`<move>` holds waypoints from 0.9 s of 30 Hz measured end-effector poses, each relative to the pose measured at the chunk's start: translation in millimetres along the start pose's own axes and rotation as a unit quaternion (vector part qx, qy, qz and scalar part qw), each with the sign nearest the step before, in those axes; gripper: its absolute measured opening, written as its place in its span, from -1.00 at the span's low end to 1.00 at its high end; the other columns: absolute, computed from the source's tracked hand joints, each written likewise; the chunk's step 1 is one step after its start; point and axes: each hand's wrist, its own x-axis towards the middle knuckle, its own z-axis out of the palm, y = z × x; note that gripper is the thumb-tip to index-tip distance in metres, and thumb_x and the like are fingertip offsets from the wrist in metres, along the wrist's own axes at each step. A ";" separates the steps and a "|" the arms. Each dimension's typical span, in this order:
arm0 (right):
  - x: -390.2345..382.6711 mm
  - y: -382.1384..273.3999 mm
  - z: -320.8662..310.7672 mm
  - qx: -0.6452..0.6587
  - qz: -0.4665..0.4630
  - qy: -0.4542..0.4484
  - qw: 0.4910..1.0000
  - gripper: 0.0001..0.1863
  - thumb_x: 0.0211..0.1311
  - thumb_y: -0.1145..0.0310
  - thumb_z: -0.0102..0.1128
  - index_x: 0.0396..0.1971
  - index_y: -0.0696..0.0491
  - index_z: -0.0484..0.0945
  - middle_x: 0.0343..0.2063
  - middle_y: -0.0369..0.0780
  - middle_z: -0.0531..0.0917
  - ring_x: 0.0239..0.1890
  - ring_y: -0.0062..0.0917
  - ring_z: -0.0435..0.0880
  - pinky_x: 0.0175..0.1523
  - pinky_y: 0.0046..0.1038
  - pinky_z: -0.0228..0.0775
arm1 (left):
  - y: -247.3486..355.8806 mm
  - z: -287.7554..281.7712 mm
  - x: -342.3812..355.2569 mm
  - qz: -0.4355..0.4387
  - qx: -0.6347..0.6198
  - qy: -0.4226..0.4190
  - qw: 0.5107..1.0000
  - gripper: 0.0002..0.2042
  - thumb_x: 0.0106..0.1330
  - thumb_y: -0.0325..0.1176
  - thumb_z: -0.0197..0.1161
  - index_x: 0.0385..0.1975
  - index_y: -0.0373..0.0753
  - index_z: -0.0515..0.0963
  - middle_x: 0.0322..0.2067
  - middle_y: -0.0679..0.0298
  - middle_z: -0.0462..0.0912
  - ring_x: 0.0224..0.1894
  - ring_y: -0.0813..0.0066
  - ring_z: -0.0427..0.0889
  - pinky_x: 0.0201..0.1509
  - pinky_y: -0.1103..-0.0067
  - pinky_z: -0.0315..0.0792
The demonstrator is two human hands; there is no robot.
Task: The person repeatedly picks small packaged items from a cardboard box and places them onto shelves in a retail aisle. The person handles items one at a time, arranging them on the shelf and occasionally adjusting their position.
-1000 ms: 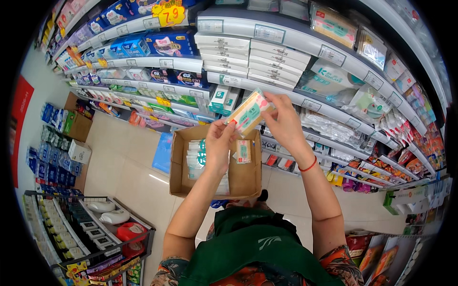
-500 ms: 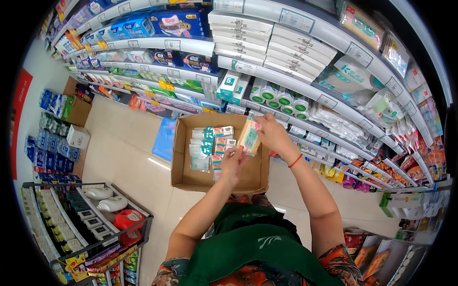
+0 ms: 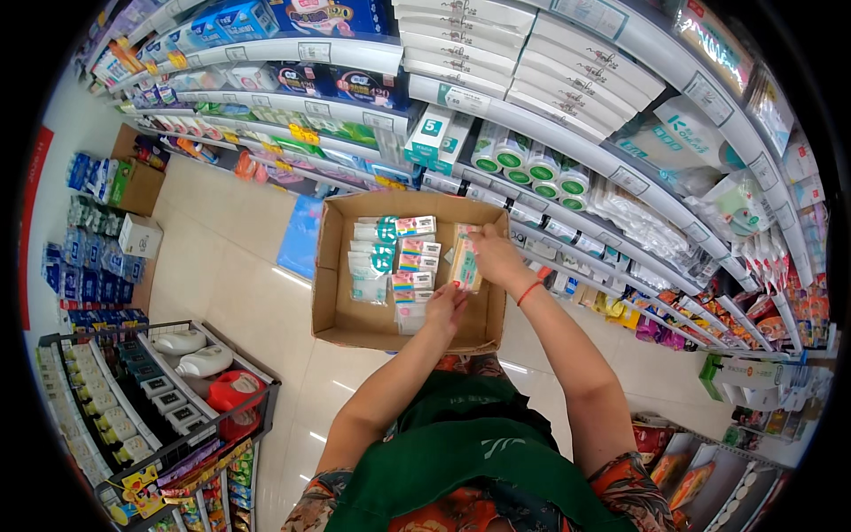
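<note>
Shop aisle, tiled floor [image 3: 222, 266], shelves [image 3: 532, 124] of boxed and bagged goods curving above and to the right of both hands. Open cardboard box [image 3: 341, 293] sits at waist level straight ahead of the person, flaps up, so both hands can work inside it from above.

Right hand [image 3: 496, 257] is over the box's right half, fingers curled around a small flat pack [image 3: 465, 262], pale with a coloured print. Pack is held upright on edge, just left of the palm, low inside the box near its right wall. Grip is closed on it, thumb side hidden.

Left hand [image 3: 443, 306] is just below and left of the right, fingers bent down onto the packets [image 3: 408, 266] lying in rows in the box's middle. It touches or presses them; can't tell if it actually grips one. Probably steadying the row.

Packets lie flat in neat columns left of both hands, teal ones further left.

Wire rack [image 3: 177, 390] with bottles is well left and below the left forearm.
</note>
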 end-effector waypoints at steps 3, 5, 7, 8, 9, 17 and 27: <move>4.4 -6.1 3.9 -0.036 0.014 -0.032 0.999 -0.59 0.06 0.54 0.03 -0.01 0.15 0.46 -0.06 -0.01 0.44 -0.22 -0.12 0.64 -0.11 -0.14 0.48 | -8.8 -4.6 14.6 -0.016 -0.004 -0.009 1.000 -0.84 0.32 -0.33 0.19 -0.15 -0.08 0.45 -0.24 0.40 0.61 -0.24 0.57 0.59 -0.18 0.57 0.45; 8.0 -6.3 12.3 -0.060 0.015 -0.039 0.997 -0.61 0.05 0.54 0.03 -0.04 0.16 0.46 -0.07 0.02 0.44 -0.24 -0.13 0.65 -0.14 -0.16 0.50 | -16.2 -7.4 23.6 -0.023 -0.010 0.004 1.000 -0.83 0.32 -0.38 0.18 -0.12 -0.11 0.44 -0.23 0.36 0.61 -0.23 0.55 0.60 -0.19 0.57 0.45; 10.7 -4.6 20.3 -0.072 0.014 -0.049 0.996 -0.63 0.06 0.55 0.03 -0.06 0.18 0.47 -0.08 0.04 0.44 -0.25 -0.13 0.66 -0.17 -0.18 0.52 | -18.7 -1.8 24.0 -0.027 -0.019 0.037 0.999 -0.81 0.31 -0.42 0.17 -0.10 -0.13 0.43 -0.24 0.32 0.61 -0.24 0.52 0.61 -0.19 0.56 0.47; 11.6 -3.5 23.9 -0.071 0.014 -0.056 0.996 -0.64 0.06 0.54 0.03 -0.07 0.19 0.47 -0.09 0.05 0.44 -0.26 -0.12 0.66 -0.18 -0.19 0.53 | -19.8 -0.1 23.5 -0.027 -0.024 0.038 0.999 -0.82 0.31 -0.44 0.16 -0.12 -0.16 0.43 -0.24 0.30 0.60 -0.25 0.50 0.61 -0.19 0.56 0.48; 12.9 -1.9 27.8 -0.070 0.013 -0.063 0.996 -0.66 0.07 0.54 0.03 -0.09 0.20 0.47 -0.09 0.07 0.44 -0.26 -0.12 0.66 -0.19 -0.20 0.53 | -20.9 1.0 24.3 -0.026 -0.029 0.039 0.998 -0.83 0.31 -0.47 0.14 -0.13 -0.19 0.42 -0.24 0.27 0.60 -0.25 0.48 0.61 -0.20 0.56 0.49; 14.9 12.0 55.7 -0.055 -0.003 -0.048 0.997 -0.67 0.09 0.51 0.06 -0.09 0.19 0.48 -0.14 0.04 0.48 -0.23 -0.12 0.65 -0.16 -0.20 0.52 | -15.4 0.7 34.2 -0.063 -0.073 -0.023 0.995 -0.90 0.32 -0.52 0.07 -0.21 -0.37 0.40 -0.26 0.14 0.51 -0.26 0.32 0.58 -0.25 0.54 0.53; 3.0 16.6 41.6 0.036 -0.027 -0.044 0.998 -0.58 0.06 0.47 0.09 -0.02 0.20 0.49 -0.11 0.04 0.55 -0.13 -0.12 0.60 -0.03 -0.22 0.46 | 12.4 16.4 4.3 -0.059 -0.016 -0.033 0.998 -0.77 0.31 -0.48 0.07 -0.06 -0.27 0.35 -0.24 0.20 0.47 -0.20 0.36 0.51 -0.12 0.44 0.45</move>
